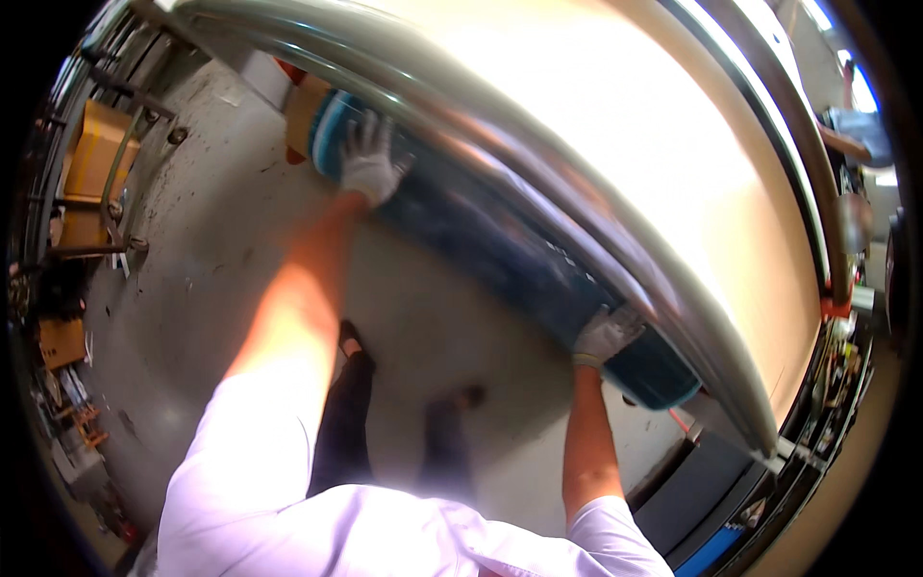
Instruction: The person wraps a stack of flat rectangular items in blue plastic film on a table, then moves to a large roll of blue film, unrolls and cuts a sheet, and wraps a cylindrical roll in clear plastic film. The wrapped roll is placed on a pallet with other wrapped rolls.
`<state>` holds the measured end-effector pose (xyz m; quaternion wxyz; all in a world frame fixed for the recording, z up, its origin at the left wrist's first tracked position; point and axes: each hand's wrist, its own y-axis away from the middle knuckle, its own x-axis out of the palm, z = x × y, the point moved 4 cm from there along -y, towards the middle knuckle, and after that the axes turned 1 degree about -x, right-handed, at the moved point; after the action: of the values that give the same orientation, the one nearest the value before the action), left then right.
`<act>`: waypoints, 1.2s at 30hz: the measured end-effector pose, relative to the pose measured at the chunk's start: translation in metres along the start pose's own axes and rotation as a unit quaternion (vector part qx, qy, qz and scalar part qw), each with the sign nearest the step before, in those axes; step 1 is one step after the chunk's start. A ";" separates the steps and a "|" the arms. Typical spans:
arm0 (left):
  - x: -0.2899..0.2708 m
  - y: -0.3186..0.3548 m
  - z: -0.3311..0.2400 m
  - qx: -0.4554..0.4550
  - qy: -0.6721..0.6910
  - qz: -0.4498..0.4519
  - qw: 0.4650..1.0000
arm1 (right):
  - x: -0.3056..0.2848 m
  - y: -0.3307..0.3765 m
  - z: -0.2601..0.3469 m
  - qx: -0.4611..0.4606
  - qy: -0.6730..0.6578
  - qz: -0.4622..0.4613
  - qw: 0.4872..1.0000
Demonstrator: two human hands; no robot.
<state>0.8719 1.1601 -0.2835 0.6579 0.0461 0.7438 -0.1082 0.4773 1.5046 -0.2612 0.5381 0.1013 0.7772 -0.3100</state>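
Blue roll (481, 245) seemingly being steadied | left hand (370, 162) spread on it | right hand (608, 334) touching, grip unclear | even support likely needed

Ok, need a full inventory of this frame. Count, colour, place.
Roll: one, dark blue, under both hands
Bars: at least two, silver, along the roll's far side
Large surface: one, cream, beyond the bars
Floor: one, grey, below
Cardboard boxes: at least two, brown, left
Casters: at least two, dark, left
Cabinet-like unit: one, dark grey, lower right
Shelf clutter: uncountable, mixed colours, far right
Shirt: one, white, bottom
Trousers: one pair, dark, lower centre
Left hand: one, whitish glove, roll's left part
Right hand: one, whitish glove, roll's right part
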 end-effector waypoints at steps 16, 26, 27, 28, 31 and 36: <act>-0.047 -0.033 0.085 0.188 0.168 0.037 0.967 | -0.095 -0.147 0.473 -0.207 -0.046 -0.138 0.968; -0.083 -0.084 0.098 0.185 -0.015 0.267 0.946 | -0.057 -0.145 0.474 -0.107 -0.114 0.029 0.987; -0.097 -0.086 0.090 0.197 -0.042 0.233 0.952 | -0.055 -0.146 0.466 -0.089 -0.111 0.039 0.989; -0.110 -0.086 0.110 0.178 -0.078 0.208 0.959 | -0.056 -0.149 0.481 -0.097 -0.126 0.054 0.986; -0.139 -0.056 0.190 0.281 0.213 0.025 0.936 | -0.048 -0.147 0.482 -0.082 -0.138 0.103 0.982; -0.206 -0.019 0.357 0.142 0.011 0.494 0.857 | -0.045 -0.127 0.455 -0.063 -0.136 0.175 0.973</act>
<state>1.2408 1.0773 -0.1170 0.6026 0.5020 0.6072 0.1273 0.7854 1.1438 -0.2775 0.6899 0.1591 0.6849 -0.1722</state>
